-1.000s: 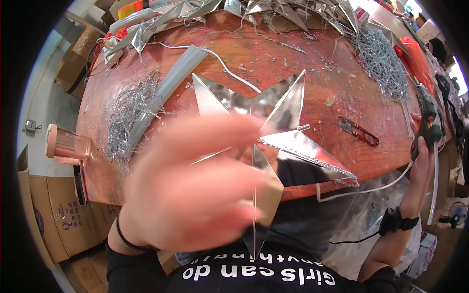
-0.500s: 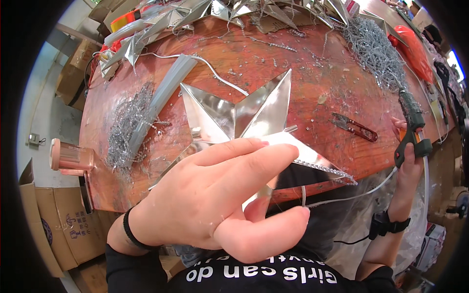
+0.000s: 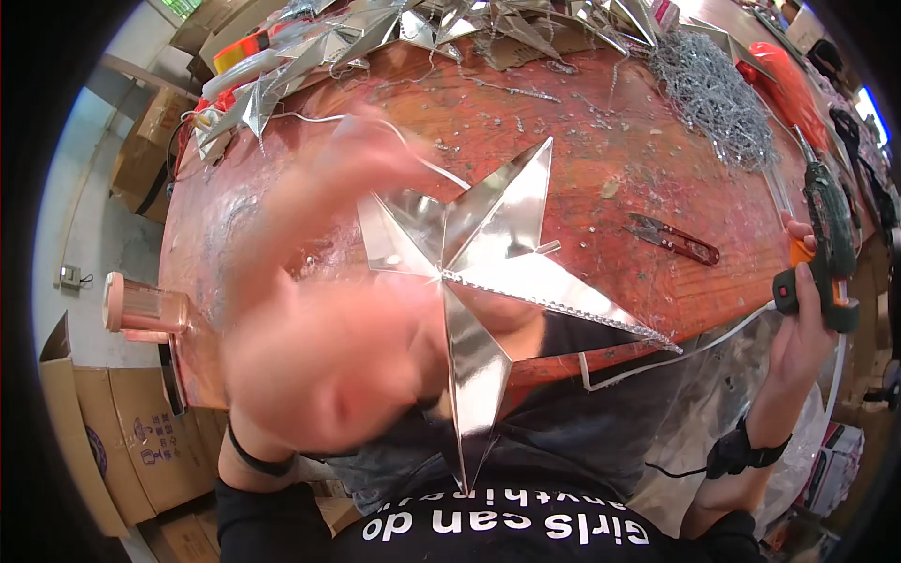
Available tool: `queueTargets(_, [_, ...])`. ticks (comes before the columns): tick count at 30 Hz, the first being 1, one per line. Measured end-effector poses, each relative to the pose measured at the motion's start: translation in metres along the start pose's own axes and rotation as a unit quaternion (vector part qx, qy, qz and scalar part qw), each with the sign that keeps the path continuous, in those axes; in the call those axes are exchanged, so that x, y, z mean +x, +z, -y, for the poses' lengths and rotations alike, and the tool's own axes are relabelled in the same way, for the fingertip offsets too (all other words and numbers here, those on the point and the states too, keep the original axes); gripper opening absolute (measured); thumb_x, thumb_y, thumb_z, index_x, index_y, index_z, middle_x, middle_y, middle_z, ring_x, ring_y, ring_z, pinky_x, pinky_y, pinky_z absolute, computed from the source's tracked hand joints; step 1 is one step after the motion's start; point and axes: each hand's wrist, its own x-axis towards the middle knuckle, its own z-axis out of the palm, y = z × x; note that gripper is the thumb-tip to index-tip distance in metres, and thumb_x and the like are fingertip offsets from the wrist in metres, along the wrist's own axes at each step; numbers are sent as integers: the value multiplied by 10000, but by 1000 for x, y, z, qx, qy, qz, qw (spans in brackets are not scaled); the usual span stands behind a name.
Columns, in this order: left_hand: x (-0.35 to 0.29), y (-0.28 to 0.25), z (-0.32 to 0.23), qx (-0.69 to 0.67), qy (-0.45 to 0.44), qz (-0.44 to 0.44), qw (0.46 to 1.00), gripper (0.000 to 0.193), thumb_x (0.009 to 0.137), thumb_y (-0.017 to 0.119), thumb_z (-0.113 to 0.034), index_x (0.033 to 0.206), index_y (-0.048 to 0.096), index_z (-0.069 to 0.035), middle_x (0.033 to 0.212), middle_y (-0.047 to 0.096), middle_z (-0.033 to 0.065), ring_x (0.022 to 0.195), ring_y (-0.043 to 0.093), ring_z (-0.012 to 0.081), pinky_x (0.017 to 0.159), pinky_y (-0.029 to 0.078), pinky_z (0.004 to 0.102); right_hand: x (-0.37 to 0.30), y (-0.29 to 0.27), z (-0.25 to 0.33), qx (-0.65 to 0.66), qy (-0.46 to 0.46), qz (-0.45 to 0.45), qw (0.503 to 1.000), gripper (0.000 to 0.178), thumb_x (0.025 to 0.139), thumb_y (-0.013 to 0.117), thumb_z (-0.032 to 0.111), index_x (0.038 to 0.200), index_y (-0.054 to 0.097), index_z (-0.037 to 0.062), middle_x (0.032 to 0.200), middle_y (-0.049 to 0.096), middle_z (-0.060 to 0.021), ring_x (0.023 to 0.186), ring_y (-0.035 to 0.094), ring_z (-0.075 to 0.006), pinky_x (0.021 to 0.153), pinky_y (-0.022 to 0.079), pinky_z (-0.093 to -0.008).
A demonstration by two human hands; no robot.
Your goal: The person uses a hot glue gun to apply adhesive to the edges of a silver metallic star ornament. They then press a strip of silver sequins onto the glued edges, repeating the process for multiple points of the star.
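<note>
A shiny silver star stands out over the near table edge, one point toward me. A sparkling silver trim runs along one ridge from its centre to the right-hand point. My left hand is smeared by motion over the star's left side, its fingers too blurred to read. The silver tinsel and translucent sticks on the left of the table are hidden behind it. Off to the right, my right hand grips a dark green glue gun, nozzle pointing away from me.
Red-handled thread snips lie right of the star. A tinsel heap sits at the far right, near a red bag. More silver stars line the back. A pinkish cylinder stands at the left edge; a white cord hangs in front.
My left hand has swept up and left off the star, uncovering its centre and lower point. My right hand has carried the glue gun slightly right. The star has shifted slightly left.
</note>
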Motion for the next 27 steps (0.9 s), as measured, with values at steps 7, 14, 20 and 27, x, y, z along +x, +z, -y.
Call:
queueTargets(7, [-43, -32, 80, -59, -235, -160, 957, 232, 853, 583, 94, 1065, 590, -1, 1183, 549, 96, 1022, 564, 116, 887, 459, 252, 9, 13, 25, 106, -94, 281, 949, 743, 738, 583, 626, 1073, 561, -36, 1064, 605, -174, 1025, 580, -347, 946, 431, -472])
queueTargets(14, [-89, -12, 113, -169, -347, -169, 907, 270, 879, 611, 31, 1146, 596, -6, 999, 637, 41, 907, 588, 77, 820, 471, 221, -10, 103, 76, -121, -144, 327, 926, 950, 530, 467, 911, 742, 570, -9, 697, 633, -123, 685, 643, -290, 744, 519, -424])
queueTargets(20, [-95, -6, 109, -196, -380, -145, 892, 257, 899, 616, -26, 1156, 609, -4, 921, 635, 25, 857, 584, 63, 760, 475, 207, -11, 116, 68, -158, -177, 315, 919, 918, 585, 395, 917, 687, 549, 17, 662, 623, -114, 652, 634, -273, 713, 516, -414])
queueTargets(27, [-88, -3, 105, -123, -324, -151, 926, 195, 888, 593, 28, 1078, 631, 5, 975, 617, 27, 882, 581, 81, 783, 459, 210, -3, 129, 72, -155, -164, 347, 910, 655, 745, 541, 691, 724, 566, 36, 667, 622, -83, 647, 630, -254, 713, 517, -380])
